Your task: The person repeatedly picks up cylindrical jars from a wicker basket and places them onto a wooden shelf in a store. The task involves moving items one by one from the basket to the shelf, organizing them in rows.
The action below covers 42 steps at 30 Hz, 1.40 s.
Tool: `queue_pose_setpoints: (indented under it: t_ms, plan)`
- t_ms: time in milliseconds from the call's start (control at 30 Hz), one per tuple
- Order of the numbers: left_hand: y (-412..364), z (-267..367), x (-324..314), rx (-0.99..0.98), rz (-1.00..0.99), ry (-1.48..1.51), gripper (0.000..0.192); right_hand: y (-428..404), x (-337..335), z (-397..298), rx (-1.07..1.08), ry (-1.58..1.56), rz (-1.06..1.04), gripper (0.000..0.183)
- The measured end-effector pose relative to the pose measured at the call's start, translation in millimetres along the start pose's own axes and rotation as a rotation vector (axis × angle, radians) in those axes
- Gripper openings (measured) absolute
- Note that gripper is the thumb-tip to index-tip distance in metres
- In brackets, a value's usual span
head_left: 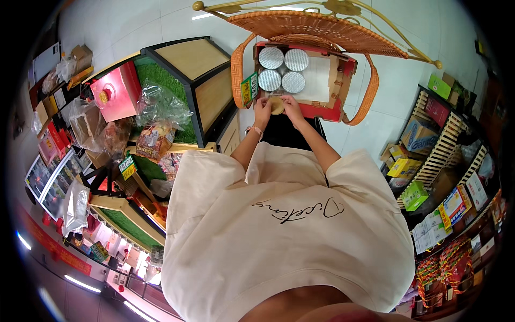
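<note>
My left hand [262, 112] and my right hand [293, 110] hold a small round yellowish lid or container [276, 105] between their fingers, one hand on each side. Just beyond them is a red cardboard box [336, 116] on a wicker chair. Several round containers with silvery patterned tops [296, 60] stand in its left part, while its right part shows a pale bottom. A green and yellow price card [249, 89] is at the box's left edge. What the round thing holds cannot be told.
Wicker armrests [369, 90] curve up on both sides of the box. At left is a black-framed display stand [193, 83] with a pink box [116, 91] and plastic-wrapped goods. Slatted wooden shelves [440, 155] with packaged goods stand at right.
</note>
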<state>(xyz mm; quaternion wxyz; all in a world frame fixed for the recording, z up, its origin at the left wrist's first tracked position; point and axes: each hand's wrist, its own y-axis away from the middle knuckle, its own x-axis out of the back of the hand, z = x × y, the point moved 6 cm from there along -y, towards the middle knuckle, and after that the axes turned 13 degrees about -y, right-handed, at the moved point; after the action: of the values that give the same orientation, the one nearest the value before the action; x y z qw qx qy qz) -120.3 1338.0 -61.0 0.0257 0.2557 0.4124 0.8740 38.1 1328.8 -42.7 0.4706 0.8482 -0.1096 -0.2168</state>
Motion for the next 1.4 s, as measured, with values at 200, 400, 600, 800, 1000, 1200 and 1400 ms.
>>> queue_pose_setpoints:
  t_ms: [200,400,600,800,1000,1200,1400]
  plan:
    - [66.8,85.5,45.3,-0.132,-0.010,0.109,0.039,63.7,-32.4,-81.9,-0.069,-0.142,-0.125,0.039]
    - [130.3,188.6,93.1,-0.287,-0.071,0.186,0.065,119.9,-61.1,-170.8,0.054,-0.237,-0.305,0.039]
    - [210.1,234.7,158.0,-0.508,0.137,0.141,0.062,198.5,-115.1,-224.1,0.339,0.019,-0.484,0.041]
    - [304.2,208.8,221.3,-0.660,0.421,0.243,0.074,279.8,-196.5,-221.5,0.360,0.241,-0.865,0.040]
    - [401.4,135.8,261.8,-0.564,0.853,0.007,0.088,354.3,-256.0,-142.1,0.146,0.413,-1.093,0.039]
    - [505.5,52.4,253.2,-0.498,0.987,0.208,0.081,438.2,-242.9,-63.5,0.305,0.712,-1.381,0.050]
    - [590.8,-31.9,221.7,-0.405,1.048,0.544,0.080,492.0,-207.5,26.0,0.026,0.934,-1.613,0.069]
